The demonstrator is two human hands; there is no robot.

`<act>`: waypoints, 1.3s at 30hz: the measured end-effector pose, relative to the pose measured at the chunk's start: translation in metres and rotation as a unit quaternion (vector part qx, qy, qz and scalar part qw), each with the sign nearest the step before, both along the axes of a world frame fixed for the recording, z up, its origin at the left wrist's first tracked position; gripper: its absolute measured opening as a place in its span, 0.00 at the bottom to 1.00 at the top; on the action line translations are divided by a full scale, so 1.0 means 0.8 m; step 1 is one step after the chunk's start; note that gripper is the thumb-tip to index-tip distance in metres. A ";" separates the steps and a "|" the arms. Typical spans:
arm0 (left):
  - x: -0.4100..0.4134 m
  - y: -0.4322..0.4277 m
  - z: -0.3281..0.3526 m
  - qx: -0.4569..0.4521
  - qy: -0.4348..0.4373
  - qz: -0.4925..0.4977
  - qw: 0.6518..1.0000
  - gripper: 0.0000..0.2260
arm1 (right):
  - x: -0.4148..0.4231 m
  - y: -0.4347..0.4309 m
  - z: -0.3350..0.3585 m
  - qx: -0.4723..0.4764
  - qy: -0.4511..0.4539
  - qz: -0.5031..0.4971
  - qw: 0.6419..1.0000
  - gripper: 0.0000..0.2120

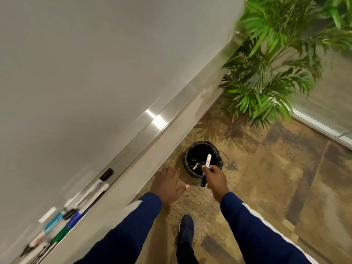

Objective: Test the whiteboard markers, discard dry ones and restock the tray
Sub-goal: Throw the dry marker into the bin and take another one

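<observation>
The right hand (215, 178) pinches a marker (207, 164) around its middle, held right above the bin (217, 162), white barrel end tilted up over the opening and dark cap (203, 182) pointing back toward the person. The left hand (167, 182) is open and empty, fingers spread, just left of the bin and touching nothing. Another marker (195, 165) already lies inside the bin. The tray (144, 138) runs left of the bin under the whiteboard (95, 63), with several markers (80, 204) lying in it well away from the bin. By the look of it the marker is light, stiff and smooth plastic, so a slim pinch mid-barrel suits it; the cap is likely the part that slips off, so hold the barrel, not the cap. Opening the fingers here should drop it straight into the bin
</observation>
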State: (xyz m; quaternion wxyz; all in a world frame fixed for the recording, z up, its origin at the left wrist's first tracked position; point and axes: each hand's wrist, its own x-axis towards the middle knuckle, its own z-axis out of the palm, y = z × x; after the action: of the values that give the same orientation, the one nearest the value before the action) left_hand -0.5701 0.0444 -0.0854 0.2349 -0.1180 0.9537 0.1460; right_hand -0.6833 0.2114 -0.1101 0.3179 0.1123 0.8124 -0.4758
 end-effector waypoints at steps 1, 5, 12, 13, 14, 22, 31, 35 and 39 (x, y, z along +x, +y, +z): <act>-0.011 0.000 -0.013 -0.002 -0.006 -0.007 1.000 0.34 | -0.009 0.002 -0.013 0.010 -0.009 -0.001 1.000 0.18; -0.042 0.001 -0.060 -0.005 -0.027 -0.024 0.999 0.34 | -0.038 0.009 -0.069 0.044 -0.036 0.004 0.998 0.18; -0.087 -0.010 -0.142 0.009 -0.043 -0.027 0.999 0.33 | -0.082 0.009 -0.175 0.054 -0.106 -0.001 0.993 0.17; -0.092 -0.012 -0.153 0.010 -0.042 -0.025 0.999 0.33 | -0.088 0.007 -0.187 0.055 -0.113 -0.005 0.992 0.17; -0.096 -0.015 -0.162 0.009 -0.042 -0.025 0.999 0.33 | -0.093 0.005 -0.199 0.057 -0.121 -0.010 0.991 0.17; -0.126 -0.027 -0.214 -0.001 -0.040 -0.032 0.999 0.33 | -0.137 -0.019 -0.257 0.045 -0.169 -0.080 0.981 0.18; -0.100 -0.018 -0.222 0.014 -0.046 -0.026 0.999 0.34 | -0.122 -0.006 -0.266 -0.006 -0.213 -0.121 0.970 0.22; -0.081 -0.018 -0.207 0.001 -0.051 -0.025 0.998 0.40 | -0.098 0.003 -0.257 -0.013 -0.202 -0.122 0.972 0.21; -0.061 -0.017 -0.181 -0.012 -0.046 -0.016 0.999 0.38 | -0.074 0.006 -0.240 -0.023 -0.195 -0.119 0.973 0.23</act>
State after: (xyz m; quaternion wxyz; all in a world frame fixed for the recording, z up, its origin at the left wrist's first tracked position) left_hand -0.6193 0.0312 -0.2302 0.2795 -0.1120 0.9454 0.1251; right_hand -0.7426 0.2164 -0.3020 0.4138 0.2916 0.7043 -0.4977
